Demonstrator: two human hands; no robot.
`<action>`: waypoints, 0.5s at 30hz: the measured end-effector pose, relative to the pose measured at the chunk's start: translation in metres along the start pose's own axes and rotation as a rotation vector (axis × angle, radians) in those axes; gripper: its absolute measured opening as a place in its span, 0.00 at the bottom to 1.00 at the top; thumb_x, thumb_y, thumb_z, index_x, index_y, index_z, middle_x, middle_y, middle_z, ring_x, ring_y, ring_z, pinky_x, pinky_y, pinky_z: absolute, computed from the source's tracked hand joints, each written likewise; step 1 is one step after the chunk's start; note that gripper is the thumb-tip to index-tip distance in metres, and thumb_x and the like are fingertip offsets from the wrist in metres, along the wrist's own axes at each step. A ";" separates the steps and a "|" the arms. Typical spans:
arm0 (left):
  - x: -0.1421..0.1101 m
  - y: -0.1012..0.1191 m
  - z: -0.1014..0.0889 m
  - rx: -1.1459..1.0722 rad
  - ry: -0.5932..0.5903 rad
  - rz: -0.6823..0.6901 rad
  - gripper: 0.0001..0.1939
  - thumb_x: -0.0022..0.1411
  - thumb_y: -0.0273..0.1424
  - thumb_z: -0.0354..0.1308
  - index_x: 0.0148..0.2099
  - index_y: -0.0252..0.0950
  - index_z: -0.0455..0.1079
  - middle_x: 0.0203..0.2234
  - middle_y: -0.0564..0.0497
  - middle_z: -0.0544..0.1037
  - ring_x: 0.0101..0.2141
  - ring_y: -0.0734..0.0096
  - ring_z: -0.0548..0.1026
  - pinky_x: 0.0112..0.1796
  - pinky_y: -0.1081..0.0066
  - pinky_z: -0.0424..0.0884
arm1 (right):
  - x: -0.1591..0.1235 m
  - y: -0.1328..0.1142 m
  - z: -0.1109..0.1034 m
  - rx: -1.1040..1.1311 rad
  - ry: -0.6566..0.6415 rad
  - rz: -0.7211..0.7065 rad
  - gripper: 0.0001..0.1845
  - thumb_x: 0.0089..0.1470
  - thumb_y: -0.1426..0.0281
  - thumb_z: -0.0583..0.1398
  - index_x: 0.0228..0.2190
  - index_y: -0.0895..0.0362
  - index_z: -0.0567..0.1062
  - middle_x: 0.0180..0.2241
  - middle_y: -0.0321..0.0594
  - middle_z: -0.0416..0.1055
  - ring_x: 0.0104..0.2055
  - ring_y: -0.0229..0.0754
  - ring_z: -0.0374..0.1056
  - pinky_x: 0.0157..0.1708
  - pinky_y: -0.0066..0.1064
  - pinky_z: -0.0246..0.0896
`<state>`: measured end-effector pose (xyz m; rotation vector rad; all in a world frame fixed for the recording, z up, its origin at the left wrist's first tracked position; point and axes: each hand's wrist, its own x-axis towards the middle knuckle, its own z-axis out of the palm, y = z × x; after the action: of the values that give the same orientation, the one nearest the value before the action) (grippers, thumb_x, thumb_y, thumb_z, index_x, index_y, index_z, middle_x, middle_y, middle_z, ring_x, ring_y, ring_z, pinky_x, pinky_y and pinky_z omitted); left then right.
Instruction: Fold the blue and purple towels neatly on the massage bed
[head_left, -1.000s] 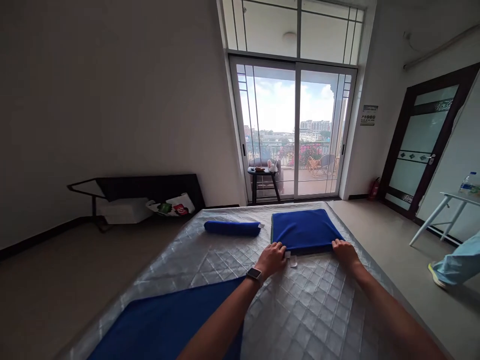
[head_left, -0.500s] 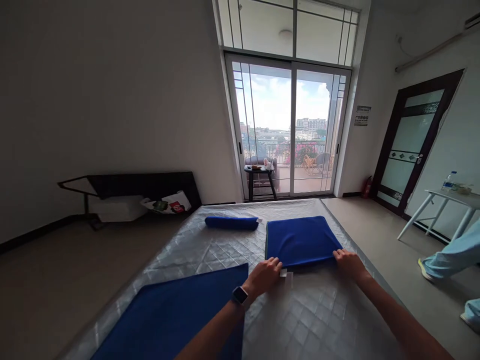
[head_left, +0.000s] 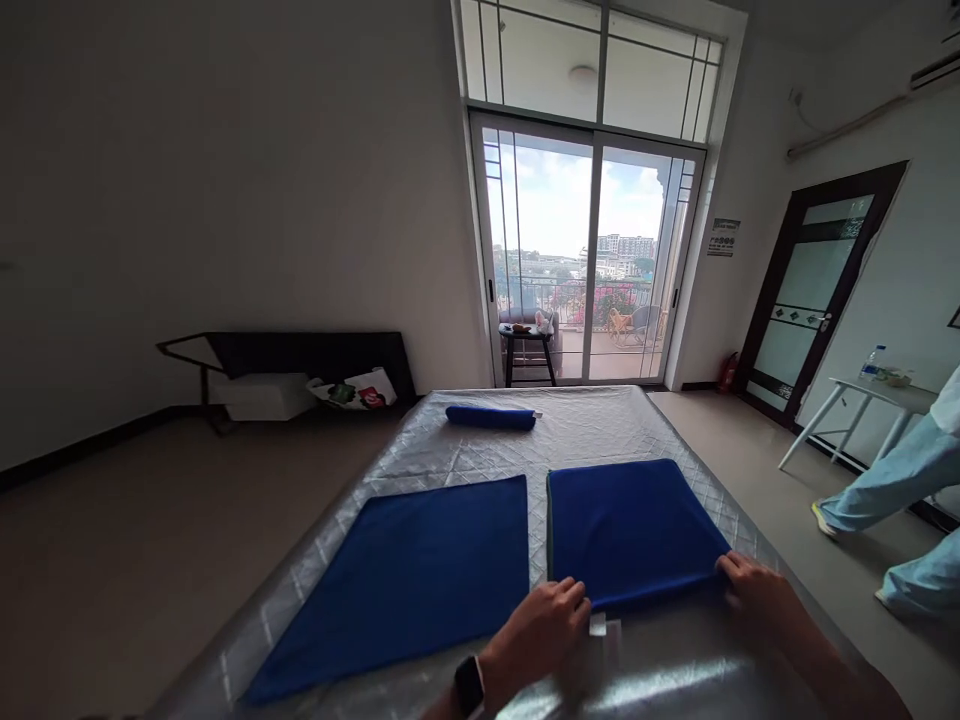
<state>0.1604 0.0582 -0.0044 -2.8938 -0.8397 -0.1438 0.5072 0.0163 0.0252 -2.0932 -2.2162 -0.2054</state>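
A bright blue cloth [head_left: 634, 530] lies folded on the right side of the silver quilted mattress [head_left: 577, 430]. My left hand [head_left: 551, 615], with a watch on its wrist, pinches the near left corner, beside a small white tag. The near right corner is gripped by my right hand [head_left: 757, 590]. Left of this cloth a darker blue cloth [head_left: 420, 570] is spread flat, its right edge close to my left hand. Farther back lies a rolled blue cloth [head_left: 491, 418] with a white tag at its right end.
A dark bench [head_left: 315, 350] with a white box and a printed bag stands at the left wall. Behind the mattress are a black stool [head_left: 527, 335] and glass sliding doors. To the right, a person's light blue trousers [head_left: 877, 495] show near a white table [head_left: 885, 395] with a bottle.
My hands and the held cloth's near edge have moved closer to me and slightly right in the view. The view has shifted, so more of the darker cloth shows.
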 end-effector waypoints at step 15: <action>-0.178 -0.076 0.004 -0.157 0.283 -0.670 0.16 0.65 0.35 0.53 0.53 0.44 0.74 0.49 0.47 0.79 0.49 0.59 0.77 0.51 0.61 0.74 | 0.012 -0.110 -0.037 0.294 -0.018 -0.280 0.14 0.56 0.77 0.54 0.38 0.52 0.77 0.41 0.40 0.77 0.45 0.43 0.73 0.45 0.32 0.66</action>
<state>-0.0296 0.0287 -0.0238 -2.4983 -1.7512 -0.6836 0.3961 0.0164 0.0594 -1.6414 -2.3733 0.1168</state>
